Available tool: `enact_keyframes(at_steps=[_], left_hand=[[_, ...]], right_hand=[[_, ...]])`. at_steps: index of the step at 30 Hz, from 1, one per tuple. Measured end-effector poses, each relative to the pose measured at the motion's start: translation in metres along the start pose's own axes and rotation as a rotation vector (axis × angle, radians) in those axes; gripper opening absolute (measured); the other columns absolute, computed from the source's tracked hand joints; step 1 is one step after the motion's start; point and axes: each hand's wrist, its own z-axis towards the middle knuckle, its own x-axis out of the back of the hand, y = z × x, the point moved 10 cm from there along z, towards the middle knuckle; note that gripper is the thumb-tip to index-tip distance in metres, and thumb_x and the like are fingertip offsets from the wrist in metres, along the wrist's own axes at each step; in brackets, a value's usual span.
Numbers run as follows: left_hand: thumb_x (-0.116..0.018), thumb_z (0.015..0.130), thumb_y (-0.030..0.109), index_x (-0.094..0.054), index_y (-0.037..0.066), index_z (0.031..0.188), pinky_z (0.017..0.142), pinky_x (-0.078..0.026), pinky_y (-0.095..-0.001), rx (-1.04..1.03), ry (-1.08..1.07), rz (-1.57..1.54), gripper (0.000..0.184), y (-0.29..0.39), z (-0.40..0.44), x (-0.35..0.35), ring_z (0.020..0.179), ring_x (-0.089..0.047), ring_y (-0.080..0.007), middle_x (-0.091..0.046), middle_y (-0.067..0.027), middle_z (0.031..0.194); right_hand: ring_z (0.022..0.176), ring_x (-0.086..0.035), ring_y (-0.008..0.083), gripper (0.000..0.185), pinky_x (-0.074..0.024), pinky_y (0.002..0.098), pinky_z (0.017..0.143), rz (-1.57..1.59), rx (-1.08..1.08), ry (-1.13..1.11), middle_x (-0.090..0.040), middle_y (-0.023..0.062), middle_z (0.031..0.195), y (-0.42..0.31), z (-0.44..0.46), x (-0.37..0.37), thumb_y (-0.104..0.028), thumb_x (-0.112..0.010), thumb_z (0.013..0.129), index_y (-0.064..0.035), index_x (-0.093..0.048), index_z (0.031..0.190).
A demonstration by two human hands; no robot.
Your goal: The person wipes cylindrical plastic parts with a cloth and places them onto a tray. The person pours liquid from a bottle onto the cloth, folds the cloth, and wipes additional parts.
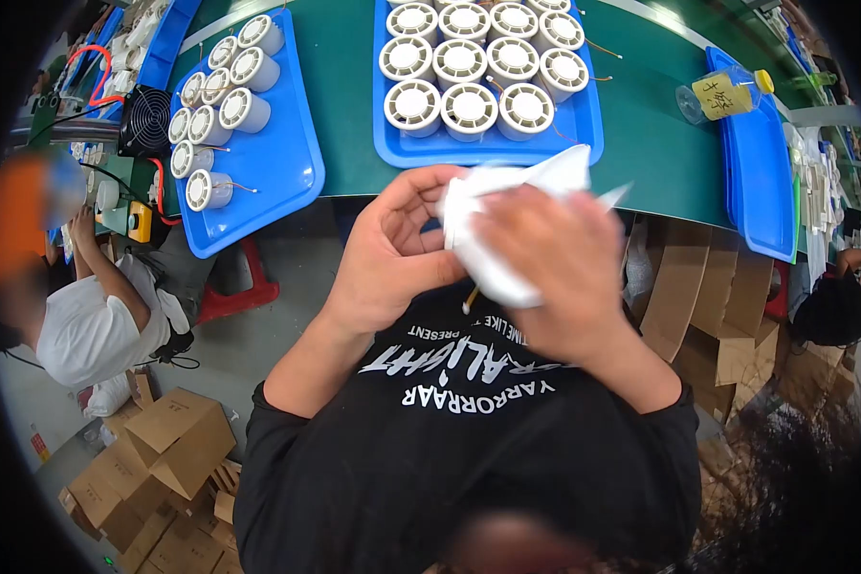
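My left hand (399, 251) curls its fingers and thumb around the side of a white cylindrical unit, which is largely hidden. A thin wire end (469, 302) dangles below it, above my black shirt. Over the unit lies a white cloth or paper wipe (562, 172), pressed there by my right hand (557, 253), which is smeared by motion. Just beyond my hands, a blue tray (392, 145) carries rows of white round units (469, 110) with slotted, fan-like tops and thin wires.
At left, another blue tray (292, 182) holds several similar units (246, 110). A plastic bottle with a yellow cap (722, 94) lies near stacked blue trays (761, 206) at right. A person in a white top (96, 320) sits at left. Cardboard boxes (177, 440) stand on the floor.
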Motion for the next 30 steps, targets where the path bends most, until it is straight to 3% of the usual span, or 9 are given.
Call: enact_keyframes(at_steps=[3,6,10,12,16,18,23,28,30], left_hand=[[-0.076,0.078,-0.008,-0.048,-0.002,0.14,0.102,-0.054,-0.0365,0.037,0.057,0.005,0.069,0.001,0.0,0.0,0.122,-0.059,-0.0193,-0.059,-0.0131,0.129],[-0.076,0.077,-0.008,-0.051,0.0,0.138,0.101,-0.054,-0.036,-0.116,-0.06,0.266,0.066,0.013,-0.005,-0.009,0.12,-0.058,-0.0189,-0.059,-0.0116,0.129],[-0.084,0.07,0.003,-0.064,0.002,0.127,0.098,-0.05,-0.0358,-0.421,-0.345,1.046,0.06,0.048,-0.011,-0.036,0.111,-0.062,-0.0223,-0.066,-0.0109,0.126],[-0.086,0.069,0.008,-0.067,0.003,0.125,0.097,-0.049,-0.0369,-0.396,-0.376,0.926,0.06,0.043,-0.012,-0.035,0.11,-0.063,-0.0237,-0.069,-0.0102,0.123],[-0.086,0.072,0.005,-0.064,0.003,0.13,0.104,-0.047,-0.0373,-0.213,-0.347,0.51,0.062,0.02,-0.01,-0.03,0.119,-0.061,-0.022,-0.064,-0.0099,0.131],[-0.088,0.071,0.002,-0.062,0.001,0.132,0.108,-0.046,-0.0373,-0.216,-0.279,0.237,0.067,0.015,-0.006,-0.031,0.124,-0.059,-0.0219,-0.06,-0.0116,0.136],[-0.084,0.072,-0.009,-0.049,0.0,0.142,0.111,-0.044,-0.0379,-0.324,-0.048,0.175,0.078,0.036,0.007,-0.021,0.127,-0.056,-0.0207,-0.056,-0.0124,0.14],[-0.085,0.075,-0.007,-0.049,0.0,0.141,0.109,-0.044,-0.0362,-0.259,-0.042,0.173,0.076,0.028,0.014,-0.027,0.125,-0.057,-0.0185,-0.056,-0.0107,0.139],[-0.085,0.075,-0.006,-0.049,0.0,0.142,0.108,-0.044,-0.036,-0.269,-0.037,0.174,0.076,0.026,0.018,-0.034,0.125,-0.057,-0.0183,-0.057,-0.0102,0.138]], right_hand=[[0.115,-0.059,0.0393,0.051,-0.0444,0.0475,0.1,-0.086,0.127,-0.007,-0.062,0.022,0.124,-0.008,0.006,-0.018,-0.019,-0.071,0.089,0.0001,-0.056,0.134],[0.112,-0.058,0.0383,0.05,-0.0441,0.0489,0.1,0.293,-0.01,0.042,-0.058,0.021,0.126,0.01,0.001,-0.024,-0.022,-0.069,0.092,-0.0003,-0.053,0.134],[0.109,-0.059,0.0343,0.043,-0.046,0.0428,0.098,0.815,-0.353,-0.296,-0.059,0.0203,0.122,0.035,-0.016,-0.063,-0.034,-0.05,0.107,0.0019,-0.052,0.131],[0.107,-0.062,0.0193,0.064,-0.0487,0.0362,0.094,1.156,-0.568,-0.434,-0.065,0.0094,0.116,0.037,-0.03,-0.085,-0.055,-0.032,0.11,0.0006,-0.058,0.126],[0.112,-0.066,0.0204,0.092,-0.0533,0.0348,0.095,1.832,-0.852,-0.565,-0.066,0.0107,0.125,0.027,-0.051,-0.102,-0.073,-0.013,0.102,0.0003,-0.053,0.141],[0.114,-0.066,0.0216,0.091,-0.0536,0.0356,0.095,2.069,-0.972,-0.345,-0.065,0.0124,0.129,0.023,-0.054,-0.093,-0.072,-0.013,0.103,0.0007,-0.048,0.145],[0.086,-0.069,0.0221,0.056,-0.0544,0.0321,0.078,1.817,-0.643,-0.323,-0.07,0.0172,0.101,0.049,-0.06,-0.046,-0.048,-0.049,0.104,0.0052,-0.059,0.12],[0.086,-0.065,0.0151,0.039,-0.0522,0.0303,0.076,0.731,-0.621,0.482,-0.067,0.0123,0.1,0.092,-0.028,0.038,-0.033,-0.044,0.11,0.0032,-0.057,0.117],[0.088,-0.06,0.0172,0.052,-0.0498,0.0322,0.08,0.643,-0.389,0.329,-0.062,0.0127,0.106,0.086,-0.023,0.027,-0.042,-0.038,0.11,0.0052,-0.056,0.121]])
